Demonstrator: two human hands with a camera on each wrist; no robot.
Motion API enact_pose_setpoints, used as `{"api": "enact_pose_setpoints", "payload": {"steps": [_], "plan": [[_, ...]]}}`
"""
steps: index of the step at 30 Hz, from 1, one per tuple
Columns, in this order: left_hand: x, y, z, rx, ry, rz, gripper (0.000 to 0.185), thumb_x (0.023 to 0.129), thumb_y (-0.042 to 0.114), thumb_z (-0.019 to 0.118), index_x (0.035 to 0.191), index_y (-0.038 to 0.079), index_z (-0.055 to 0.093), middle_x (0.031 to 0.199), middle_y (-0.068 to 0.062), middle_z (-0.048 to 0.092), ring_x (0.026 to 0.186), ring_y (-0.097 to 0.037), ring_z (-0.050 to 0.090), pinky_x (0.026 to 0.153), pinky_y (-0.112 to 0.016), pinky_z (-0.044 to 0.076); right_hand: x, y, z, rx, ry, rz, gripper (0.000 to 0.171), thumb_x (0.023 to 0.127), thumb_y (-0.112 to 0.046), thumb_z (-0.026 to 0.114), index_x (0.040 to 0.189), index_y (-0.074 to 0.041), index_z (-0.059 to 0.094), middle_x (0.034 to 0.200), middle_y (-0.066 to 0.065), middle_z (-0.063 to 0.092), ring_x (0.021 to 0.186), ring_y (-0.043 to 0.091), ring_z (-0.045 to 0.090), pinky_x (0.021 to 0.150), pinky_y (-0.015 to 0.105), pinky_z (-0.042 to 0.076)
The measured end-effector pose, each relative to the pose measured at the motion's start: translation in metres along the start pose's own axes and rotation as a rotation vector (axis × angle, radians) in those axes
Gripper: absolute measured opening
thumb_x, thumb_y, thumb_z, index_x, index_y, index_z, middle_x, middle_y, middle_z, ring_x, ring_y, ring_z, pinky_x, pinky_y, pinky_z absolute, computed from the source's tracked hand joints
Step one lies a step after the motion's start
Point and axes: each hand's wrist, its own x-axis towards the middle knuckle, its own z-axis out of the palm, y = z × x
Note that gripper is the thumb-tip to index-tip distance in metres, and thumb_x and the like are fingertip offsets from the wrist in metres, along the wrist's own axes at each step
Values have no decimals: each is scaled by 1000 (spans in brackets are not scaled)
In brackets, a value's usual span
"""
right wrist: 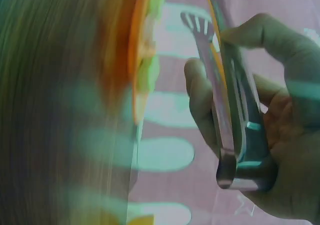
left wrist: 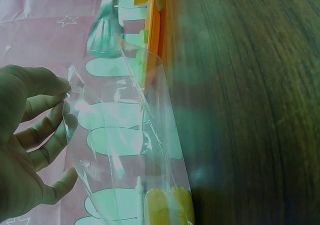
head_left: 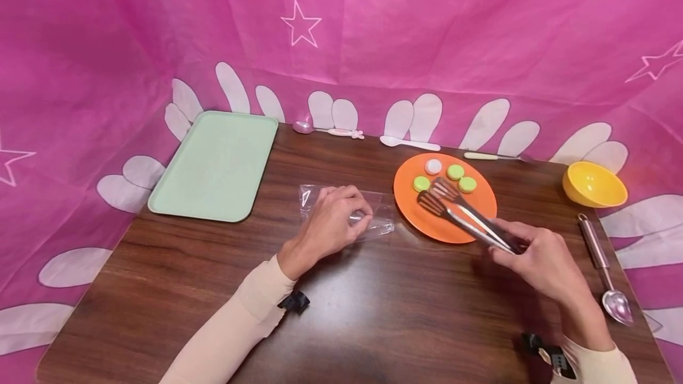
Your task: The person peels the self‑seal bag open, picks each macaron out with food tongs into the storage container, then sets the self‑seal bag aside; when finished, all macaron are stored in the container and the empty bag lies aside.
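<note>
**A:** What is hard to make out here?

**B:** The clear plastic bag (head_left: 347, 211) mostly. In the head view the left hand (head_left: 331, 224) lies over its middle, so only its glossy ends show, flat on the dark wood-grain bench (head_left: 373, 313). The left wrist view shows it better: a thin, creased film (left wrist: 125, 135), one corner pinched between thumb and fingers (left wrist: 45, 135), with the backdrop showing through it.

**A:** And the right hand?

**B:** The right hand (head_left: 539, 259) grasps metal tongs (head_left: 464, 212) near their hinged end. Its fingers cover that end in the head view. The slotted, flat tips reach away from the hand and stand slightly apart over the orange plate (head_left: 427, 224); whether they touch the plate I cannot tell. The right wrist view is blurred, but the shiny steel arms (right wrist: 230, 100) show between thumb and fingers.

**A:** What lies past the tong tips?

**B:** Three small green round pieces (head_left: 455, 172) and one white one (head_left: 433, 166), smooth and puck-shaped; too small to name further.

**A:** Anything else around?

**B:** Beyond the left hand, a matte mint-green tray (head_left: 219, 165) with rounded corners. To the right of the right hand, a steel scoop (head_left: 605, 265) and a glossy yellow bowl (head_left: 593, 185). Several pale utensils line the bench's far edge, against a pink cloth backdrop (head_left: 480, 28) that is cut off by the frame.
</note>
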Motion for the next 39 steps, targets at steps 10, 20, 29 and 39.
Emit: {"api": "enact_pose_setpoints", "payload": {"steps": [10,20,29,39], "plan": [[0,0,0,-5,2,4,4,94,18,80,94,19,84,94,5,74,97,-15,72,100,-48,51,13,-48,32,169,-187,-254,48,78,-3,89,124,-11,80,107,3,81,86,5,59,71,18,47],[0,-1,-1,-30,-17,27,6,95,17,79,92,18,84,95,4,74,96,-16,72,103,-51,52,55,-99,51,110,-371,-392,46,78,0,81,120,-18,82,91,-12,73,76,7,59,66,23,48],[0,0,-1,-34,-43,22,5,95,18,79,93,19,84,96,5,74,97,-15,72,102,-49,52,68,-125,63,92,-424,-398,47,78,-3,84,120,-23,81,96,-11,75,79,10,61,68,24,51],[1,1,-3,-68,-113,6,7,100,20,76,98,18,83,102,4,75,101,-17,71,106,-50,50,75,-118,58,141,-524,-420,53,79,-1,86,128,-20,79,93,-7,70,78,9,59,65,23,52]]}}
